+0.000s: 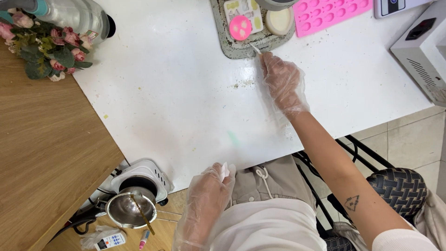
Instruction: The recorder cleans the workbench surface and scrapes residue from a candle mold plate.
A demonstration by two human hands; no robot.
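Observation:
My right hand (282,83), in a clear plastic glove, reaches across the white table (176,102) and pinches a thin white stick (255,48) whose tip lies at the front edge of a grey tray (232,46). On the tray sit a round pink mould (240,27), a round cream-coloured piece (279,21) and a pale rectangular mould (241,9). My left hand (206,200), also gloved, is at the table's near edge with a small white scrap (225,170) between its fingers.
A pink silicone mould (331,14) lies behind the tray. A white appliance (420,49) stands at the right. A bunch of pink flowers (44,46) and a clear jug (76,16) sit at top left beside a wooden surface (46,153). A small hotplate (141,179) carries a metal pot (130,209).

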